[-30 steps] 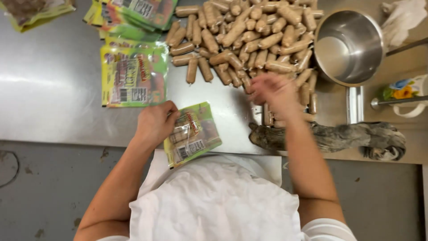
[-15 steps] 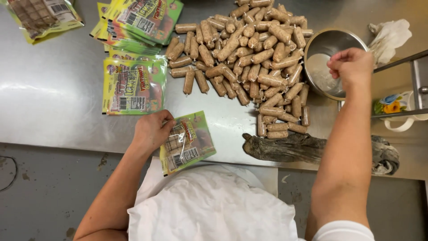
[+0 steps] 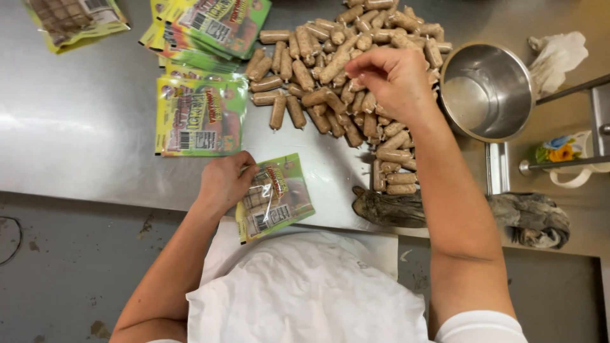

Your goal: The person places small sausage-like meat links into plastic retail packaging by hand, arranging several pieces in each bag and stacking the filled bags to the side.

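Right hand (image 3: pixel 395 79) is back from the steel bowl (image 3: pixel 488 92) where it was half a second ago, now over the pile of small brown rolls (image 3: pixel 343 70), fingers curled down onto them; cannot tell if one is pinched yet. Left hand (image 3: pixel 223 184) keeps gripping the green-yellow pouch (image 3: pixel 276 197) at the counter (image 3: pixel 76 127) edge, some rolls already inside. Empty pouches (image 3: pixel 200 114) lie beside.

Both forearms are bare from the wrists up, and neither the left hand (image 3: pixel 223 183) nor the right hand (image 3: pixel 392 81) wears a glove, ring or watch. A short white sleeve (image 3: pixel 481 326) caps the right upper arm. A crumpled white apron (image 3: pixel 305 295) covers the front of the body.
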